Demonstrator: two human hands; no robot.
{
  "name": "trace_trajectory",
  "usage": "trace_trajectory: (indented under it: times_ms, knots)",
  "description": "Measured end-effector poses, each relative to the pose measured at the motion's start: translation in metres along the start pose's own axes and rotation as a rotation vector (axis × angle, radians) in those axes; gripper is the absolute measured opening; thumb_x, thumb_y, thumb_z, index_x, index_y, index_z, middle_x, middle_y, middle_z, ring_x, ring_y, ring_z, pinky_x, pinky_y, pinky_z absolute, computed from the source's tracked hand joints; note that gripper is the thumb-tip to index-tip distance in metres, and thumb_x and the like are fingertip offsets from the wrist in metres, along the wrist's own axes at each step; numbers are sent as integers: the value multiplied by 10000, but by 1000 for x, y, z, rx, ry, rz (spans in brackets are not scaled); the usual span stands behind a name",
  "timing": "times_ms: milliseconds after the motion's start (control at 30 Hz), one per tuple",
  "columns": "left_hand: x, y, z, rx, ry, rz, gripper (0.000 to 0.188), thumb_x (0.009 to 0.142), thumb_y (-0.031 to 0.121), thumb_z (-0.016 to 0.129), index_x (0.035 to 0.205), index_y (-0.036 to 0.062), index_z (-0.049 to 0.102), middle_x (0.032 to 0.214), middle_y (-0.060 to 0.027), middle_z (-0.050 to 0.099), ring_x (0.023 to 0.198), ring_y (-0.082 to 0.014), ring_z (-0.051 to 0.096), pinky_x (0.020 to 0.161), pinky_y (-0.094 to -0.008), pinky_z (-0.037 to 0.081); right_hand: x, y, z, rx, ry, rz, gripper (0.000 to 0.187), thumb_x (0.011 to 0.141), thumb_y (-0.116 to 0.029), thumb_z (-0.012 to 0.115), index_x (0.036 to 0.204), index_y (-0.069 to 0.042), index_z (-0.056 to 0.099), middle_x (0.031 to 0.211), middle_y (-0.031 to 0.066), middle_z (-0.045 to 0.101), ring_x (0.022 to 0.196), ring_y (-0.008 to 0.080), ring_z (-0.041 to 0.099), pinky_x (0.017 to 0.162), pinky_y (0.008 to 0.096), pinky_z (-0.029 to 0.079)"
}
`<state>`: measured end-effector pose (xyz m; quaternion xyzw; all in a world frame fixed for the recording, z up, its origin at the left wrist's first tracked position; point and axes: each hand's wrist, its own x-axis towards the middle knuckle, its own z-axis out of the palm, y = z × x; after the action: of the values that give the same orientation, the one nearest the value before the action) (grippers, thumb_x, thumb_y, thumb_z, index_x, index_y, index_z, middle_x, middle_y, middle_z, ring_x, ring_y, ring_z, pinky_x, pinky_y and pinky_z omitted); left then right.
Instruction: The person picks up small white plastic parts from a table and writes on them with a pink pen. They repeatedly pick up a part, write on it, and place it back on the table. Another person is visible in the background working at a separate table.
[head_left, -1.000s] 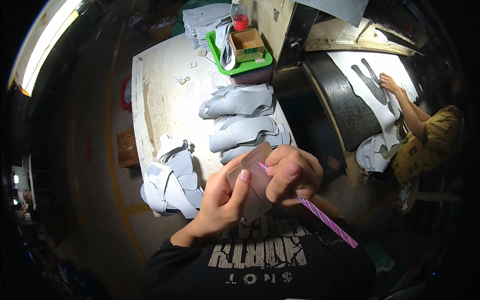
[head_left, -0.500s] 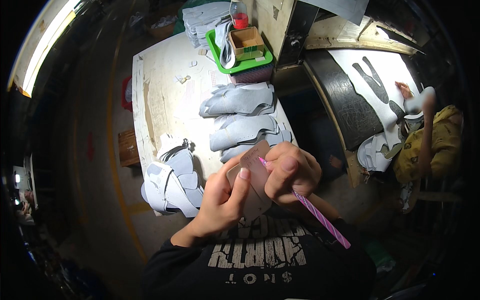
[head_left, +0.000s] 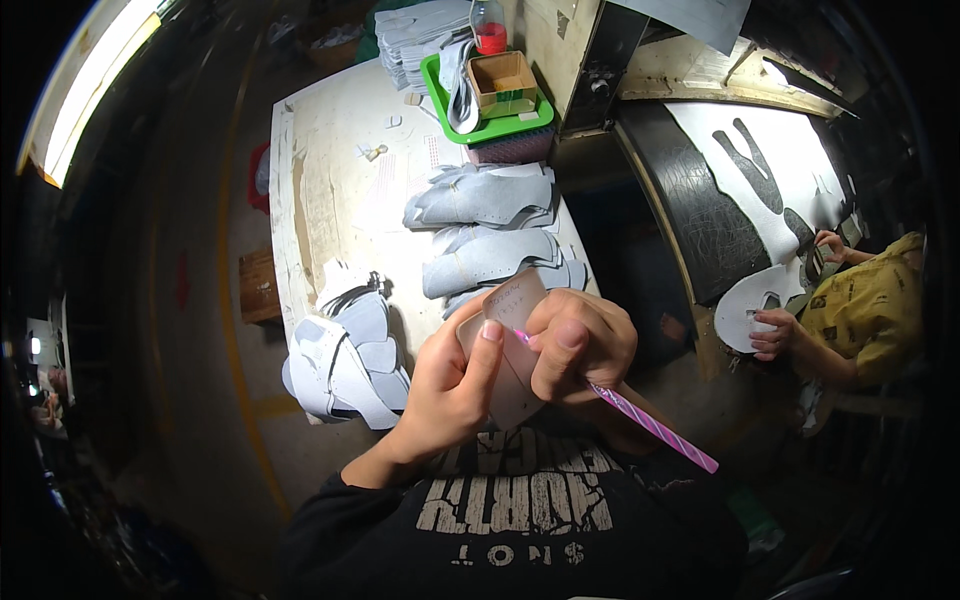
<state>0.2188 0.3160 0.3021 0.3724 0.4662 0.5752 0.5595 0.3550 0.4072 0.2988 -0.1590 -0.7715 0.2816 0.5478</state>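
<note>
Card in left hand, pink striped pen in right hand; both hands' fingers closed, gripping.

White table, dark floor, bright lamp.

Cutting workshop, bundled grey cut pieces on a worktable, co-worker at a black cutting bench.

Card in the left hand, pen in the right hand, bundled pieces on the counter beyond, box on a tray behind them, co-worker at right
</note>
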Motion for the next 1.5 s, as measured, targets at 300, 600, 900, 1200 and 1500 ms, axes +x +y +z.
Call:
trace_trajectory:
  times_ms: [300,600,900,1200,1500]
  knots:
    - [1,4,2,67,8,76,399,1087,172,484,1400,-76,491,1170,-126,663,1038,-130,609,908,-260,490,0,-1,4,39,47,-41,268,1008,-82,508,751,-13,477,609,74,523,455,190,515,429,302,402]
    - [-3,5,2,54,-8,68,402,1086,168,482,1399,-84,488,1176,-130,662,1044,-130,608,913,-263,490,-3,-1,7,38,174,-50,291,1002,-69,509,718,-16,474,612,75,531,463,172,520,429,295,397]
    - [-6,7,3,72,-7,52,396,1086,174,481,1392,-77,495,1174,-129,660,1048,-130,605,910,-261,488,-2,-9,-1,-25,63,12,288,1033,-99,458,752,-40,483,608,85,555,461,181,538,469,304,460]
    - [-7,6,2,60,-5,70,390,1090,185,478,1388,-65,501,1190,-121,646,1077,-135,595,937,-266,477,-7,-9,2,-2,120,64,269,1031,-102,467,770,-40,487,606,80,560,476,172,549,452,285,427]
    - [-10,4,2,33,7,111,400,1089,184,484,1404,-63,492,1231,-124,640,1108,-139,590,960,-273,473,-6,-11,7,-86,168,-4,261,1016,-67,442,762,-34,495,607,83,558,475,168,541,464,291,443]
